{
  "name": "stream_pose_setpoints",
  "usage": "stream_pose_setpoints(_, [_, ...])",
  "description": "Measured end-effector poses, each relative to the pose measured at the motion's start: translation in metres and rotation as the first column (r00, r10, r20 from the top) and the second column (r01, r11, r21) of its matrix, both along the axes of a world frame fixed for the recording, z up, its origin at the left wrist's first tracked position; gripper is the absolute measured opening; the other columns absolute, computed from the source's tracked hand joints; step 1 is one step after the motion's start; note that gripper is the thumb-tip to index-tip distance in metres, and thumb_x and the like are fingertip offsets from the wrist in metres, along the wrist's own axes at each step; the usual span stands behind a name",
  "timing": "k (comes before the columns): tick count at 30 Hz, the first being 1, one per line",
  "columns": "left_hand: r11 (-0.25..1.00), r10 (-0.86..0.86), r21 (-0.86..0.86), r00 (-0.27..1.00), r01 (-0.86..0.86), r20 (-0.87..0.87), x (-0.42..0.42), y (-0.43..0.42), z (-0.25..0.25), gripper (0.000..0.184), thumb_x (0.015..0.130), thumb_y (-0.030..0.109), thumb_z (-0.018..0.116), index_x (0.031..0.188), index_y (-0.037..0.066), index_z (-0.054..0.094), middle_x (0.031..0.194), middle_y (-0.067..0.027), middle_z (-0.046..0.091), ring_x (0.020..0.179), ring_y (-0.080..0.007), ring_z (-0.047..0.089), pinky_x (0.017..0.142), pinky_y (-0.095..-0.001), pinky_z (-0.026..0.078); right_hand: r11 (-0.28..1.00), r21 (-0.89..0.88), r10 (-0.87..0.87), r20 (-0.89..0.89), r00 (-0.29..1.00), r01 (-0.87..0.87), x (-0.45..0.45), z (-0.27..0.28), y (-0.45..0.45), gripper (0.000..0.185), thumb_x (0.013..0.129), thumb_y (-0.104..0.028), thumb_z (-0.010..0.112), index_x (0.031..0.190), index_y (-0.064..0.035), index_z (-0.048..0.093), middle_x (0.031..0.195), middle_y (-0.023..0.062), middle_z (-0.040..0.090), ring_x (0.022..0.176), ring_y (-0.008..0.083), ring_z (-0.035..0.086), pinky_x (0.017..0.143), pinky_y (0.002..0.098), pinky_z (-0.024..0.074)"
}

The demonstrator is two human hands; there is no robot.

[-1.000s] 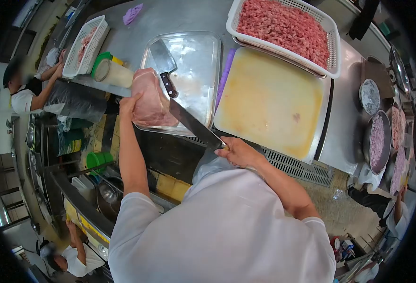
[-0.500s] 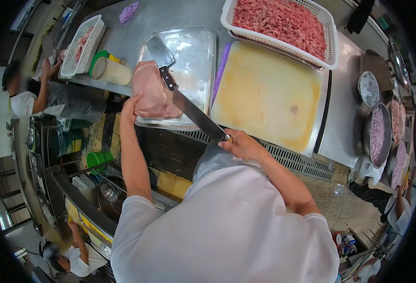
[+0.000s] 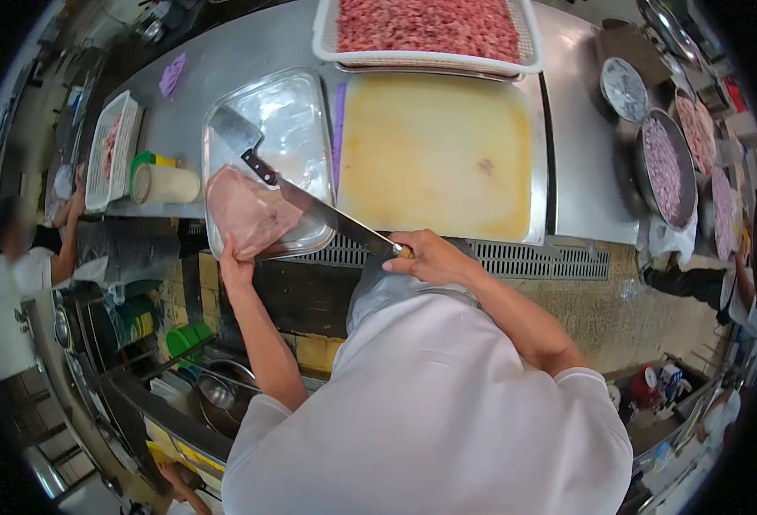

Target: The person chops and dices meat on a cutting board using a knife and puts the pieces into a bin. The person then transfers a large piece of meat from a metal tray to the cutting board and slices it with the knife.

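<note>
In my right hand [image 3: 433, 257] is the handle of a long knife [image 3: 336, 219]. Its blade points up and left across the tray's near edge, its tip beside the handle of a cleaver. That cleaver [image 3: 239, 130] lies on the shiny metal tray [image 3: 297, 90], its black handle reaching over the meat. My left hand [image 3: 238, 262] grips the near edge of a large pale-pink slab of raw meat [image 3: 245, 210], which rests on the tray's near left part. The left fingertips are partly hidden by the meat. Whether the long blade touches the meat I cannot tell.
A yellowed cutting board [image 3: 434, 154] lies right of the tray, with a white basket [image 3: 529, 56] of diced meat behind it. A jar [image 3: 166, 184] and another white basket [image 3: 124, 154] stand left. Metal bowls [image 3: 692, 193] are far right. Another person [image 3: 35, 266] works at left.
The view has swung, so the table's things appear further left. The meat has shifted inward from the tray's left edge, my left hand still on it. The knife stays in my right hand.
</note>
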State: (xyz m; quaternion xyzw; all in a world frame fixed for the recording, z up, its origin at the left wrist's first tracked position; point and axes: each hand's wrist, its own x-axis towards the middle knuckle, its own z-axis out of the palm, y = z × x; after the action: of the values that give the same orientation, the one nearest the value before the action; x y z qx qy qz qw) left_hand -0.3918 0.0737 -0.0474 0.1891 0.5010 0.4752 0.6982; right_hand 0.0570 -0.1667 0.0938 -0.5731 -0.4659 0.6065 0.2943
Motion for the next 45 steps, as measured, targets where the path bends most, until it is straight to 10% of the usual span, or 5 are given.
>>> stream_pose_setpoints(17, [0.943,-0.331,0.131,0.896,0.305,0.296,0.231,-0.072,0.044,0.05,0.109,0.027,0.059,0.15,0.0,0.05,0.15,-0.0183,0.06,0.137,-0.0378,0.059,0.111,-0.0553,0.052,0.819,0.054,-0.562,0.281,0.778,0.571,0.104,-0.005,-0.094,0.03,0.099,-0.024,0.074,0.116,0.0007,0.068,0.066,0.0075,0.059,0.059,0.0182,0.057,0.059,0.0365,0.0487])
stream_pose_setpoints(21, [0.892,-0.445,0.063,0.893,0.449,-0.058,0.303,-0.1,0.062,0.036,0.107,0.027,0.063,0.132,0.001,0.061,0.119,-0.0113,0.075,0.102,-0.0268,0.074,0.082,-0.0424,0.063,0.832,0.126,-0.539,0.413,0.735,0.54,0.099,0.006,-0.099,0.038,0.098,-0.028,0.074,0.122,0.0006,0.069,0.071,0.016,0.065,0.066,0.0352,0.066,0.067,0.0446,0.0518])
stream_pose_setpoints(24, [0.572,-0.684,-0.306,0.236,0.761,-0.69,0.305,-0.104,0.098,0.032,0.103,0.026,0.071,0.122,0.001,0.067,0.108,-0.0098,0.078,0.091,-0.0273,0.075,0.081,-0.0421,0.06,0.845,0.147,-0.516,0.474,0.714,0.514,0.103,0.003,-0.111,0.041,0.098,-0.032,0.074,0.125,-0.0015,0.069,0.079,0.0206,0.071,0.075,0.0438,0.07,0.07,0.048,0.0523])
stream_pose_setpoints(33, [-0.036,0.384,0.329,0.317,0.944,-0.867,0.397,-0.06,0.098,0.025,0.09,0.018,0.069,0.11,0.005,0.068,0.111,-0.016,0.063,0.111,-0.0394,0.057,0.1,-0.0521,0.042,0.76,-0.261,-0.574,0.162,0.803,0.596,0.125,0.026,-0.111,0.052,0.105,-0.042,0.064,0.133,0.0014,0.063,0.064,0.0042,0.053,0.062,0.0132,0.057,0.056,0.0312,0.0465])
stream_pose_setpoints(45, [-0.134,0.316,0.222,0.254,0.966,-0.914,0.413,-0.054,0.072,0.027,0.084,0.014,0.069,0.111,0.014,0.071,0.117,-0.0121,0.059,0.119,-0.0338,0.053,0.108,-0.0539,0.033,0.843,-0.11,-0.459,0.361,0.812,0.526,0.118,0.028,-0.122,0.046,0.108,-0.038,0.061,0.129,0.0028,0.065,0.067,0.0025,0.05,0.06,0.0109,0.044,0.054,0.0329,0.037])
